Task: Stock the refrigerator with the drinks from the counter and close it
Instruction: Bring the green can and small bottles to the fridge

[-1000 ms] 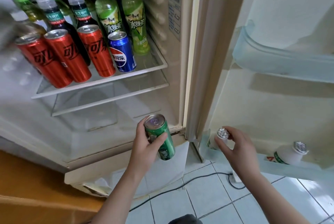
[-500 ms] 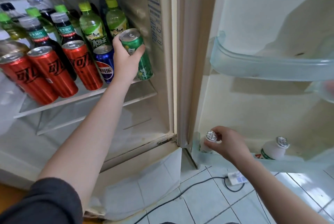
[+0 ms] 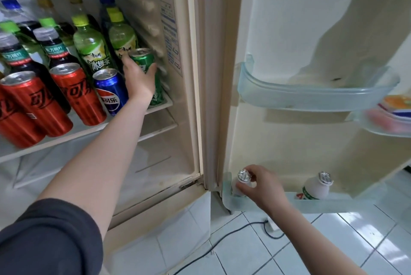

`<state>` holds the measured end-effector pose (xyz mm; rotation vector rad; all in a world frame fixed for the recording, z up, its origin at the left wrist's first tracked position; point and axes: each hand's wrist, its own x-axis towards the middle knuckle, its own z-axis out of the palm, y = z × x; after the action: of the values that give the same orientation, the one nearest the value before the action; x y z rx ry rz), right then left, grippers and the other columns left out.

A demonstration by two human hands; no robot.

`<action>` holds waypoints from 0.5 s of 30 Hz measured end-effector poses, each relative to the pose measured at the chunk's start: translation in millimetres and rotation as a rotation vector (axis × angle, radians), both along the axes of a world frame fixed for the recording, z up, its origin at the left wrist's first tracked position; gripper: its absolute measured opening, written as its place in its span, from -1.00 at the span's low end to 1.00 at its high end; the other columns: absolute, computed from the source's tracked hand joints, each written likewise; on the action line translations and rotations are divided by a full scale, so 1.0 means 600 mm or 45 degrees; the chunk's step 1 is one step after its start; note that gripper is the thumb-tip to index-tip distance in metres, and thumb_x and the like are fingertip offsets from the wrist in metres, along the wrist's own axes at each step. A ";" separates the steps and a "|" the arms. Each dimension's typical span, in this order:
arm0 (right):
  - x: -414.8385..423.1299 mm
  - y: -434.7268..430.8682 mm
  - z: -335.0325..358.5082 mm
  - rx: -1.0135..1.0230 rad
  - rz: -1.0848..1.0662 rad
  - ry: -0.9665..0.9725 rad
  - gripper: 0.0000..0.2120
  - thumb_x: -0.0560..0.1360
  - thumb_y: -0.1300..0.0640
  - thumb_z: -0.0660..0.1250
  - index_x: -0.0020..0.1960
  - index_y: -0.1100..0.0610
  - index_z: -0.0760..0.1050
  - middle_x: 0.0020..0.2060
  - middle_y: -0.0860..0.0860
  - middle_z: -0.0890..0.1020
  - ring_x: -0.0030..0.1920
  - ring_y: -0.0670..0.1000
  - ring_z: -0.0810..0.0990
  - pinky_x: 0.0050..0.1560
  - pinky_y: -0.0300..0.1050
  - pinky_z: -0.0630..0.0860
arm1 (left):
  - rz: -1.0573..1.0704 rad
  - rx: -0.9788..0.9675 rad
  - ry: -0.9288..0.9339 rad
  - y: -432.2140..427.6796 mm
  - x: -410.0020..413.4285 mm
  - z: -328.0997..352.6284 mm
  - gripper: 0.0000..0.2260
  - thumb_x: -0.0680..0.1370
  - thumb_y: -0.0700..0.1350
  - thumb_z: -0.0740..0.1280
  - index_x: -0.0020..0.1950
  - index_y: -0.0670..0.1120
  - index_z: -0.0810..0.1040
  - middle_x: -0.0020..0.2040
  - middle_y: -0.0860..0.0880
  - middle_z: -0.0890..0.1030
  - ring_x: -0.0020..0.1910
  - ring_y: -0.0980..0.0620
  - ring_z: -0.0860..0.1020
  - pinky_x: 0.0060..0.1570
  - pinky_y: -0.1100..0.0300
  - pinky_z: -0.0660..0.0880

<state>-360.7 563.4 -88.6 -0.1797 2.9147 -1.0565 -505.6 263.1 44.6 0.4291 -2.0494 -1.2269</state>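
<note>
The refrigerator [image 3: 195, 74] stands open. My left hand [image 3: 140, 79] grips a green can [image 3: 144, 61] that stands at the right end of the glass shelf [image 3: 160, 105], beside a blue can [image 3: 111, 90]. Red cans [image 3: 75, 94] and several bottles [image 3: 91, 50] fill the rest of that shelf. My right hand [image 3: 260, 185] holds a small white foil-capped bottle [image 3: 243, 178] at the left end of the bottom door bin [image 3: 333, 204]. A second small white bottle [image 3: 318, 188] stands further right in that bin.
The open door [image 3: 300, 30] has a bare upper bin [image 3: 311, 97]; another bin [image 3: 387, 114] at the right edge holds colourful packets. A black cable and a white power strip [image 3: 271, 225] lie on the tiled floor below the door.
My left hand carried the green can up from below the fridge and set it down on the shelf next to the blue can. My right hand stayed on the small bottle in the door bin.
</note>
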 end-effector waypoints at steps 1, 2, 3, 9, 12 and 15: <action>0.000 0.000 0.000 0.008 -0.003 0.005 -0.80 0.37 0.06 0.45 -0.03 0.04 0.55 -0.14 -0.07 0.59 -0.11 -0.05 0.53 -0.12 -0.20 0.41 | -0.007 0.006 0.011 -0.001 -0.002 -0.001 -0.35 0.54 -0.13 0.37 0.51 -0.19 0.10 0.45 -0.21 0.30 0.42 -0.13 0.31 0.38 0.14 0.25; 0.001 0.000 -0.001 0.015 -0.005 0.009 -0.79 0.37 0.07 0.45 -0.02 0.05 0.55 -0.13 -0.06 0.59 -0.11 -0.04 0.53 -0.11 -0.18 0.41 | -0.008 0.011 0.023 -0.001 -0.002 -0.003 -0.33 0.54 -0.14 0.37 0.52 -0.20 0.07 0.47 -0.21 0.26 0.44 -0.12 0.28 0.38 0.19 0.22; 0.001 0.000 -0.001 0.016 -0.007 0.010 -0.79 0.37 0.07 0.45 -0.02 0.05 0.55 -0.13 -0.06 0.59 -0.11 -0.04 0.53 -0.11 -0.18 0.41 | -0.008 0.016 0.034 0.000 -0.001 -0.005 -0.31 0.53 -0.14 0.38 0.53 -0.21 0.04 0.49 -0.21 0.23 0.46 -0.11 0.25 0.38 0.22 0.19; 0.001 -0.002 -0.002 -0.026 -0.027 0.008 -0.80 0.38 0.08 0.45 -0.01 0.07 0.55 -0.13 -0.05 0.60 -0.09 -0.03 0.55 -0.06 -0.14 0.46 | 0.053 -0.119 0.160 0.040 0.059 -0.037 -0.24 0.52 -0.07 0.38 0.54 -0.25 0.00 0.53 -0.25 0.06 0.52 -0.15 0.09 0.48 0.16 0.08; 0.006 -0.004 -0.009 -0.063 -0.047 0.047 -0.79 0.39 0.09 0.45 0.00 0.08 0.56 -0.11 -0.03 0.61 -0.07 -0.01 0.56 -0.03 -0.10 0.48 | -0.069 -0.207 0.390 0.095 0.133 -0.100 -0.43 0.56 -0.13 0.29 0.46 -0.32 0.14 0.50 -0.28 0.09 0.52 -0.18 0.10 0.48 0.01 0.18; 0.014 -0.004 -0.018 -0.083 -0.092 0.089 -0.66 0.40 0.09 0.45 0.15 0.09 0.53 0.00 -0.03 0.60 -0.01 0.00 0.56 -0.01 -0.11 0.47 | -0.270 -0.234 0.330 0.151 0.219 -0.195 -0.55 0.56 -0.18 0.26 0.36 -0.36 0.26 0.45 -0.28 0.19 0.46 -0.19 0.21 0.38 -0.15 0.26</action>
<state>-352.3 561.0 -99.5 -0.1161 2.9713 -1.1798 -374.4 353.5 -72.3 -0.0342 -1.9947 -1.1350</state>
